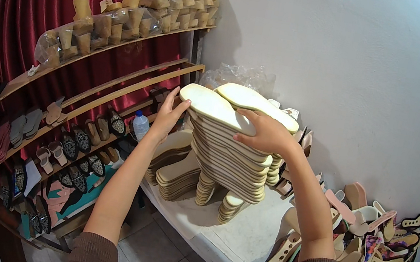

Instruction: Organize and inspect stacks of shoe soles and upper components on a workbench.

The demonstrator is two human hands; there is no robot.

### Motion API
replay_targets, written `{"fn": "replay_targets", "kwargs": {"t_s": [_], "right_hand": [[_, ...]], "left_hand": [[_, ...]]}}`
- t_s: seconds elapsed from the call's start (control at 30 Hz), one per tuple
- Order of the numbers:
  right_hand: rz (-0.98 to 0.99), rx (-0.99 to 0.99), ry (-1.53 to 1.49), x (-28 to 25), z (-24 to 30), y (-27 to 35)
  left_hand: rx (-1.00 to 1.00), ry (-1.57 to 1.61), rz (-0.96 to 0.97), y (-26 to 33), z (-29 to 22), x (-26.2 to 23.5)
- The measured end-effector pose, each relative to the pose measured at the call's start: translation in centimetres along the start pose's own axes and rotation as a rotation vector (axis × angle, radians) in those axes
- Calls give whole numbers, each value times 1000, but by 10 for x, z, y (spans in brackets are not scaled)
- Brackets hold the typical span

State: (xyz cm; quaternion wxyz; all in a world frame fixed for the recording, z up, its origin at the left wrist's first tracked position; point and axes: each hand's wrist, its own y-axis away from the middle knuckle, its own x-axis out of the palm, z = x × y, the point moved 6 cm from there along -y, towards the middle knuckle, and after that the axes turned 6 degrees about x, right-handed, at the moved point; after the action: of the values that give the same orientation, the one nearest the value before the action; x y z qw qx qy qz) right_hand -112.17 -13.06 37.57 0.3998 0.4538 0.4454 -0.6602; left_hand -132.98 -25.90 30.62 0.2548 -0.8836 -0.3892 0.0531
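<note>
A tall stack of cream shoe soles [230,162] stands in front of me, lying across shorter piles on the table. On its top is a cream shoe sole [212,103]. My left hand [170,115] grips one end of this sole, thumb at the upper edge and fingers along the side. The other end is in my right hand [264,133], with thumb and fingers around its edge. Whether the sole is lifted off the stack I cannot tell. Just behind, another cream sole [256,102] tops a neighbouring stack. Lower sole piles [178,176] stand below, left of the tall stack.
A white-covered table [233,240] bears the soles. At its right lies a heap of sandals and wedge soles [367,252]. Left, a wooden rack [134,85] holds shoes and bagged heels [111,25] before a red curtain. A water bottle [140,125] stands beside the sole piles.
</note>
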Motion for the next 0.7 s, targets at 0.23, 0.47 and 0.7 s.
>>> {"fn": "replay_targets", "kwargs": {"t_s": [0.23, 0.47, 0.7], "right_hand": [[-134, -10, -63, -2, -4, 3], [-123, 16, -37, -6, -6, 5], [-107, 18, -12, -2, -6, 6]], "left_hand": [[134, -68, 62, 2, -10, 13], [183, -48, 103, 1, -6, 15], [194, -136, 72, -1, 1, 8]]}}
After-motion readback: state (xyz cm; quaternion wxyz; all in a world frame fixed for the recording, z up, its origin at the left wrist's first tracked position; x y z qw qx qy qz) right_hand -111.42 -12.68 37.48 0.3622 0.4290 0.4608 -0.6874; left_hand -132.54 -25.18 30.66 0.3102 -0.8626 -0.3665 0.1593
